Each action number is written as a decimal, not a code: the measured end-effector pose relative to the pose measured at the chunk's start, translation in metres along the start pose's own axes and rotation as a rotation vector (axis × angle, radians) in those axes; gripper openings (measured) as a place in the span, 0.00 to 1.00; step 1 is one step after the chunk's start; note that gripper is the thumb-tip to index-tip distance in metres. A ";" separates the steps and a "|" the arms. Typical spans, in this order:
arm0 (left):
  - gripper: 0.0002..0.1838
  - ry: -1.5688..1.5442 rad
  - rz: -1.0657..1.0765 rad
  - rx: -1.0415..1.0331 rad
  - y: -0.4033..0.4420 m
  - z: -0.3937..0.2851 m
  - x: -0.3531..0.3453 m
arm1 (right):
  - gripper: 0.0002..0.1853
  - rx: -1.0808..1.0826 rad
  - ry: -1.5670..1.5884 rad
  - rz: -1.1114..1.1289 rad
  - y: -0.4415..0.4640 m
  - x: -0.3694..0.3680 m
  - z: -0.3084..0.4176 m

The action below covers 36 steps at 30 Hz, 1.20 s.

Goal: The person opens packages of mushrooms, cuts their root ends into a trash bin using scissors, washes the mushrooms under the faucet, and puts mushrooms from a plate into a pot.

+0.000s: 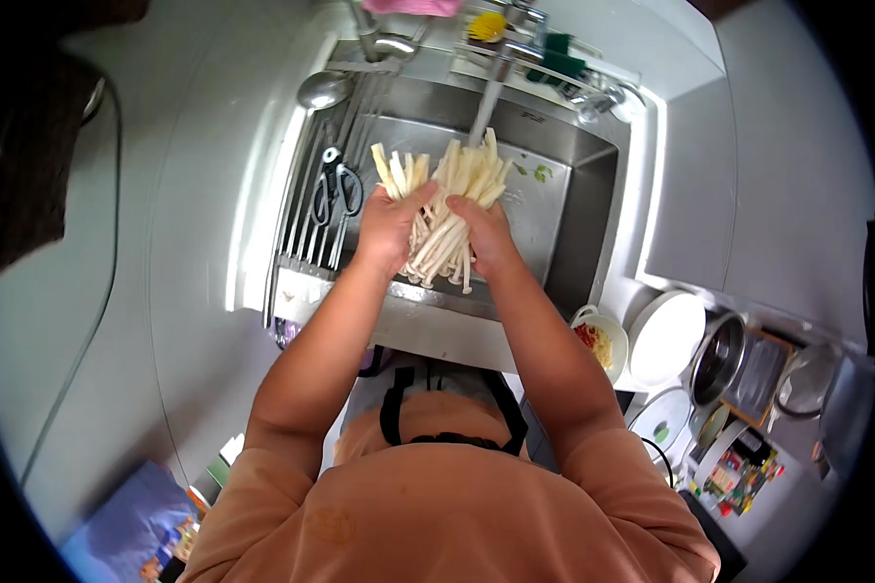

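A bunch of long-stemmed white mushrooms (444, 228) is held over the steel sink (578, 219), with cut stem ends pointing away from me and small caps towards me. My left hand (389, 230) grips the left part of the bunch, its thumb lying across the stems. Around the right part, my right hand (489, 236) is closed with the thumb on top. The bunch parts into two clumps at its far end. Just beyond it, the faucet (502, 70) reaches down towards the stems; I cannot tell whether water is running.
Scissors (334, 189) and a ladle (324, 90) lie on the rack (301, 233) at the sink's left. Green leaf scraps (542, 173) stick to the sink floor. At right stand a bowl of chopped red and pale pieces (593, 340), a white bowl (667, 338) and a metal pot (717, 358).
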<state>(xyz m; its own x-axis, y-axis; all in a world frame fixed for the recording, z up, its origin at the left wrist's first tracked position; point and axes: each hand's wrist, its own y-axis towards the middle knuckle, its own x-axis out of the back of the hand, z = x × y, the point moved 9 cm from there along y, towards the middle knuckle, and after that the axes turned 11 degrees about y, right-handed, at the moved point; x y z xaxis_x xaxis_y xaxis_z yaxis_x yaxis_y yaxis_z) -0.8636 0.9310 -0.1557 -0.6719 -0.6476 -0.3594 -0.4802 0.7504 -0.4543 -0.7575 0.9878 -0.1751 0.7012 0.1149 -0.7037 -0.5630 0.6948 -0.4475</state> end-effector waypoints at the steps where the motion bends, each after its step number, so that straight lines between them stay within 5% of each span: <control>1: 0.09 0.024 -0.015 -0.033 -0.005 -0.004 0.009 | 0.23 -0.028 0.006 0.008 -0.001 -0.005 -0.007; 11: 0.06 -0.218 -0.439 -0.123 -0.076 -0.038 0.125 | 0.20 -0.234 0.060 0.057 -0.002 -0.049 -0.071; 21: 0.06 -0.320 -0.459 -0.263 -0.161 -0.048 0.187 | 0.25 -0.241 -0.126 0.143 -0.028 -0.085 -0.103; 29: 0.07 -0.274 -0.659 -0.052 -0.239 0.076 0.264 | 0.25 -0.152 -0.131 0.087 -0.057 -0.069 -0.117; 33: 0.08 -0.270 -0.645 0.098 -0.202 0.151 0.290 | 0.20 -0.103 -0.126 0.065 -0.067 -0.062 -0.119; 36: 0.21 -0.159 -0.519 0.275 -0.175 0.167 0.285 | 0.20 -0.090 -0.171 0.067 -0.073 -0.056 -0.119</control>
<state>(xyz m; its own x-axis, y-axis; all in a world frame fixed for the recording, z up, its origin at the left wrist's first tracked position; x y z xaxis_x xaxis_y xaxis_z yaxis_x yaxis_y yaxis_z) -0.8772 0.5933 -0.3144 -0.2866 -0.9475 -0.1421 -0.5448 0.2832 -0.7893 -0.8078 0.8464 -0.1683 0.7205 0.2833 -0.6329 -0.6425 0.6162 -0.4556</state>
